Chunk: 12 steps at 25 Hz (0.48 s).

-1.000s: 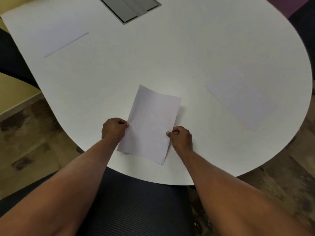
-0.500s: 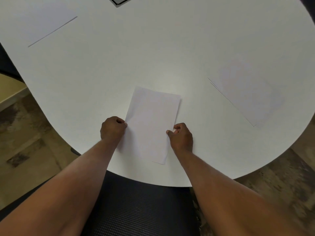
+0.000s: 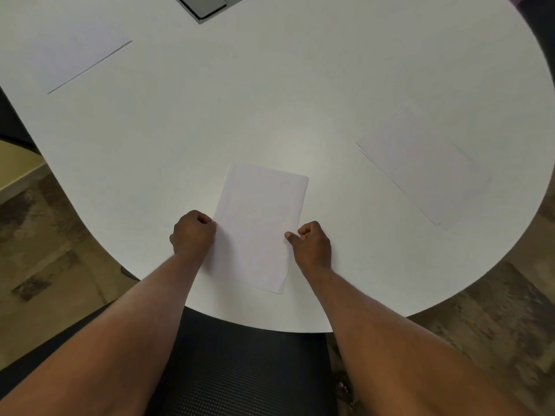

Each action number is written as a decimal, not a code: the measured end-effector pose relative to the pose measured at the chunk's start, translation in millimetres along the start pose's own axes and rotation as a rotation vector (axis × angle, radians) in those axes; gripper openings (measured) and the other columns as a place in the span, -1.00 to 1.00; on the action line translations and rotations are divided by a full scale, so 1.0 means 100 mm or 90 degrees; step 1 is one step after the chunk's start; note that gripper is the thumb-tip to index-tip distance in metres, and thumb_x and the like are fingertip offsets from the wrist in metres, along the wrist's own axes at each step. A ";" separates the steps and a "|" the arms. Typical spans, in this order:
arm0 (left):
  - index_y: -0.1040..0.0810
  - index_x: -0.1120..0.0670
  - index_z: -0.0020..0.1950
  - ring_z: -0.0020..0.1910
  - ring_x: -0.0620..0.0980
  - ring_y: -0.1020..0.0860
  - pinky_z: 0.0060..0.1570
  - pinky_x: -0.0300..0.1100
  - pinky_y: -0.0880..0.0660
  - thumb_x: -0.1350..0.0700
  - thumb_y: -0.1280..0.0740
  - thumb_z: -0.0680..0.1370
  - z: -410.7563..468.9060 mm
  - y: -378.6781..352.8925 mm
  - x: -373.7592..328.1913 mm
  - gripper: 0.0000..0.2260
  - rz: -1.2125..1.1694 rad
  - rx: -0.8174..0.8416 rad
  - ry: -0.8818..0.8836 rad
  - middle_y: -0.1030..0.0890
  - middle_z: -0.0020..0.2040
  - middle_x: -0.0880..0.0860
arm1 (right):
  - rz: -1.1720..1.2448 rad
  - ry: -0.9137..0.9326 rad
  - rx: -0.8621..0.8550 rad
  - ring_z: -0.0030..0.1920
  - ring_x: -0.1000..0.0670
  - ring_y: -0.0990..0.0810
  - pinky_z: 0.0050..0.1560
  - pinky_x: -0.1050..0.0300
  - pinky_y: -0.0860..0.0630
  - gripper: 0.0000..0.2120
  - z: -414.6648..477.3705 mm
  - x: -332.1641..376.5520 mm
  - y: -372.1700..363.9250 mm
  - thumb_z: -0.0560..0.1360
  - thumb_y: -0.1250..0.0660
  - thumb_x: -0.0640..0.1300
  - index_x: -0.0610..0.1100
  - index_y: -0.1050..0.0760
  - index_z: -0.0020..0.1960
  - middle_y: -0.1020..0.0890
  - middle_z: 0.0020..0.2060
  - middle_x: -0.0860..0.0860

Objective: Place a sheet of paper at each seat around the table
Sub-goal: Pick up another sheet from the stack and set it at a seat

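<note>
A white sheet of paper [image 3: 258, 226] lies flat on the rounded end of the white table [image 3: 270, 100], just in front of me. My left hand [image 3: 193, 232] is curled at the sheet's left edge and pinches it. My right hand [image 3: 312, 243] is curled at the right edge, thumb on the paper. A second sheet [image 3: 420, 163] lies at the table's right side. A third sheet [image 3: 75, 52] lies at the far left.
A black mesh chair [image 3: 240, 370] stands under my arms at the table's near edge. A grey cable hatch [image 3: 204, 6] is set into the table at the top. Part of a dark chair [image 3: 9, 121] shows at the left. Mottled floor surrounds the table.
The sheet's far edge was lifted and curled; it now lies flat on the table. My hands stay at its two sides and my view has tilted slightly.
</note>
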<state>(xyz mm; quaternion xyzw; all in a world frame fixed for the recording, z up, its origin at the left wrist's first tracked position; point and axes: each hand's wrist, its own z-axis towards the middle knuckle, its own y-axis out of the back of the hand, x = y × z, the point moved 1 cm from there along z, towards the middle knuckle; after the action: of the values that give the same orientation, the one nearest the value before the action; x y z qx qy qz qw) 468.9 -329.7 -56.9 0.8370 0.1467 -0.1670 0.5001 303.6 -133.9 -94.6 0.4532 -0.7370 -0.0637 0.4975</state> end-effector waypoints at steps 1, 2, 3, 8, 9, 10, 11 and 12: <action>-0.54 -0.03 -0.16 -0.08 0.08 -0.57 0.13 0.02 -0.49 0.08 -0.37 0.49 -0.04 0.02 -0.03 -0.96 -0.002 -0.011 -0.008 -0.63 -0.15 -0.06 | 0.008 0.000 0.013 -0.24 0.05 -0.53 -0.27 0.21 -0.36 -0.71 0.00 0.01 0.05 0.42 -0.53 0.01 -0.04 -0.42 -0.13 -0.53 -0.27 0.13; -0.53 -0.03 -0.15 -0.08 0.08 -0.56 0.16 0.04 -0.47 0.09 -0.37 0.49 -0.10 0.04 -0.06 -0.95 -0.003 -0.022 -0.017 -0.63 -0.11 -0.05 | 0.017 0.004 0.023 -0.23 0.04 -0.53 -0.28 0.24 -0.35 -0.72 -0.01 0.02 0.11 0.42 -0.52 0.01 -0.04 -0.42 -0.13 -0.54 -0.25 0.12; -0.54 -0.02 -0.13 -0.06 0.09 -0.57 0.18 0.05 -0.46 0.09 -0.37 0.50 -0.15 0.05 -0.09 -0.96 -0.002 -0.032 -0.024 -0.64 -0.07 -0.03 | 0.021 0.008 0.029 -0.21 0.04 -0.54 -0.27 0.25 -0.34 -0.73 -0.03 0.02 0.16 0.43 -0.52 0.01 -0.04 -0.43 -0.13 -0.54 -0.23 0.11; -0.57 0.05 0.18 0.15 0.15 -0.57 0.24 0.07 -0.36 0.05 -0.40 0.50 -0.56 0.09 -0.35 -0.74 -0.008 -0.069 -0.069 -0.59 0.15 0.07 | -0.043 0.120 0.006 -0.01 0.04 -0.57 0.07 0.05 -0.50 -0.73 -0.28 -0.05 0.56 0.47 -0.48 0.04 0.01 -0.48 0.08 -0.54 -0.01 0.10; -0.55 0.07 0.24 0.20 0.16 -0.55 0.26 0.08 -0.35 0.04 -0.41 0.51 -0.67 0.09 -0.41 -0.68 -0.005 -0.073 -0.073 -0.57 0.20 0.10 | -0.063 0.146 0.000 0.08 0.02 -0.55 0.17 0.02 -0.46 -0.69 -0.32 -0.08 0.66 0.48 -0.46 0.05 0.00 -0.49 0.15 -0.54 0.06 0.09; -0.52 0.08 0.30 0.25 0.18 -0.53 0.29 0.09 -0.35 0.02 -0.41 0.51 -0.79 0.08 -0.47 -0.62 0.000 -0.076 -0.075 -0.56 0.25 0.12 | -0.082 0.167 0.000 0.17 0.01 -0.52 0.24 0.03 -0.41 -0.64 -0.36 -0.10 0.76 0.50 -0.44 0.07 -0.01 -0.47 0.23 -0.53 0.14 0.08; -0.49 0.09 0.35 0.29 0.19 -0.51 0.31 0.10 -0.34 0.00 -0.41 0.52 -0.91 0.07 -0.53 -0.57 0.003 -0.078 -0.075 -0.54 0.30 0.13 | -0.098 0.184 0.008 0.27 0.01 -0.47 0.30 0.05 -0.35 -0.58 -0.39 -0.11 0.88 0.51 -0.42 0.09 -0.01 -0.45 0.30 -0.50 0.23 0.08; -0.46 0.09 0.39 0.33 0.19 -0.49 0.34 0.10 -0.33 -0.01 -0.41 0.52 -1.01 0.05 -0.59 -0.53 0.006 -0.079 -0.076 -0.52 0.35 0.14 | -0.113 0.201 0.023 0.36 0.01 -0.41 0.35 0.08 -0.29 -0.51 -0.39 -0.12 0.99 0.52 -0.40 0.10 -0.01 -0.40 0.38 -0.46 0.33 0.07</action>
<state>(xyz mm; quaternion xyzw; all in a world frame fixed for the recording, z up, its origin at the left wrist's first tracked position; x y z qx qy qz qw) 431.3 -247.0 16.8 0.7937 0.1230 -0.2050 0.5593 276.0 -53.0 -29.3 0.5295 -0.6077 -0.0223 0.5915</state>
